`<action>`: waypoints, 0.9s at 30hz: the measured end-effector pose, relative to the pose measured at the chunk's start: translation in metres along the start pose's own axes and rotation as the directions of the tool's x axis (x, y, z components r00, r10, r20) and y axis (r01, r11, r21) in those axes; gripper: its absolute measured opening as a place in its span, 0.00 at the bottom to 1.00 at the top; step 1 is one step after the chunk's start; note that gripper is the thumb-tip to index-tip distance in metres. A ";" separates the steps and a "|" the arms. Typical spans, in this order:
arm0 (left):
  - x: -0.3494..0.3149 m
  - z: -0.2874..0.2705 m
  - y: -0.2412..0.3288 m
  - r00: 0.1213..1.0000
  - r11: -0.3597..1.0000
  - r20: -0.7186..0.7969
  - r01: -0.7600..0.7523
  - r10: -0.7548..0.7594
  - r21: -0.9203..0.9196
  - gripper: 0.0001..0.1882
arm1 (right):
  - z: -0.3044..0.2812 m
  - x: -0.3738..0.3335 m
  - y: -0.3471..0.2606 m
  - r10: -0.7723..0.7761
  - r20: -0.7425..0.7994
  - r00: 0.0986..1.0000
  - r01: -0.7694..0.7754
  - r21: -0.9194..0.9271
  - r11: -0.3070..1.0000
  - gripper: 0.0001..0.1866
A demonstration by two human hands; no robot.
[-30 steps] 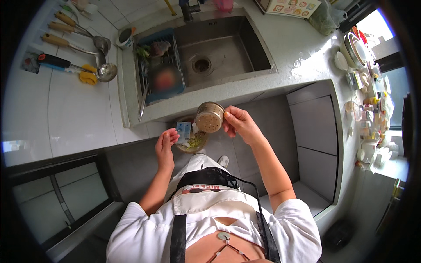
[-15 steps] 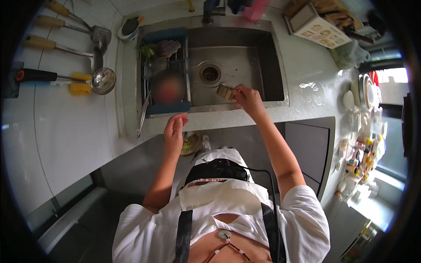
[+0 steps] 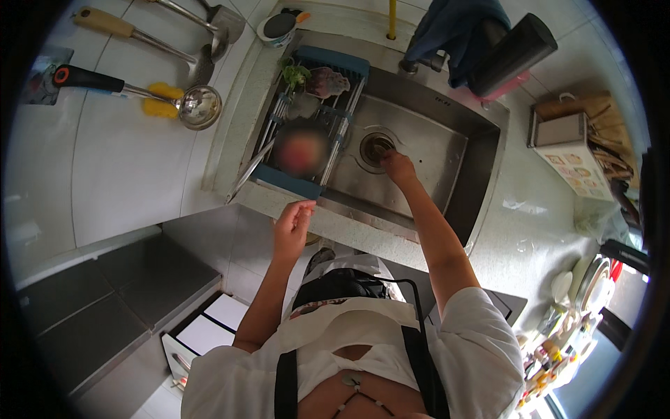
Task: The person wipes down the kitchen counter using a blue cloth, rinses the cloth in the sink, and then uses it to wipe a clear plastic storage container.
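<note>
Reaching deeper since half a second ago, the right hand (image 3: 396, 166) has gone from the middle of the sink (image 3: 447, 150) to the round drain (image 3: 375, 146), where its fingers rest at the drain's rim; the small cup it carried earlier cannot be made out now, and whether those fingers grip anything cannot be told. The left hand (image 3: 292, 225) has lifted a little and hovers over the sink's near edge, fingers loosely curled toward the thumb, holding nothing that shows.

Inside the left part of the sink sits a blue draining rack (image 3: 307, 133) with green leaves (image 3: 294, 72) at its far end and a blurred reddish item further forward. A dark cloth (image 3: 457, 31) hangs over the tap (image 3: 417, 61) behind the basin, beside a black cylinder (image 3: 509, 50) on a pink base.

On the white table (image 3: 105, 174) to the left lie a ladle (image 3: 192, 106) with a black and orange handle, a yellow sponge (image 3: 159, 99) touching its shaft, and two wooden-handled utensils further back. A small round dish (image 3: 278, 26) stands at the sink's far left corner. To the right, a box of paper and brown bags (image 3: 576, 143) sits on the table, with stacked plates (image 3: 593, 279) lower down near the edge. The person wears a white shirt and dark apron straps.
</note>
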State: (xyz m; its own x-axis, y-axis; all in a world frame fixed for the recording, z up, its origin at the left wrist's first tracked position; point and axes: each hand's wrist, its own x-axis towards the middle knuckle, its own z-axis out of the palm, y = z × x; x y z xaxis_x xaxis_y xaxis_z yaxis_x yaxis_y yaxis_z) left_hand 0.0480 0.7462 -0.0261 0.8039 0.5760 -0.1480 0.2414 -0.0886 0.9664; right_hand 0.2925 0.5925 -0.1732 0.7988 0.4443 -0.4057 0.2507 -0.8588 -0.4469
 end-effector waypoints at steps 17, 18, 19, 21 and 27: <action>0.001 0.064 0.049 0.993 0.994 0.102 0.062 -0.052 -0.094 0.12 | -0.073 -0.076 0.051 -0.060 0.039 0.997 0.025 0.597 0.802 0.06; 0.001 0.064 0.049 0.991 0.995 0.129 0.051 -0.040 -0.084 0.12 | -0.087 -0.092 0.048 -0.004 0.003 1.000 0.001 0.645 0.764 0.07; 0.003 0.067 0.049 0.986 0.996 0.166 0.035 -0.022 -0.077 0.12 | -0.102 -0.109 0.047 0.046 -0.057 0.997 0.004 0.661 0.750 0.08; 0.002 0.068 0.042 0.975 0.997 0.222 -0.002 0.020 -0.082 0.11 | -0.125 -0.148 0.045 0.159 -0.172 0.972 0.004 0.691 0.722 0.10; -0.014 0.077 0.051 0.906 0.990 0.409 -0.059 0.106 -0.125 0.11 | -0.160 -0.280 0.063 0.582 -0.305 0.754 -0.117 0.809 0.576 0.21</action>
State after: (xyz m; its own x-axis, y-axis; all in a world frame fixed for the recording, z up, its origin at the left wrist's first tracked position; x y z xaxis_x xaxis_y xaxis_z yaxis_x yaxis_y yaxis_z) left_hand 0.0906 0.6713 0.0095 0.9766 0.1801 -0.1177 0.1233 -0.0199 0.9922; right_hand 0.1724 0.3731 0.0394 0.9148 -0.2426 -0.3228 -0.3919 -0.3401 -0.8548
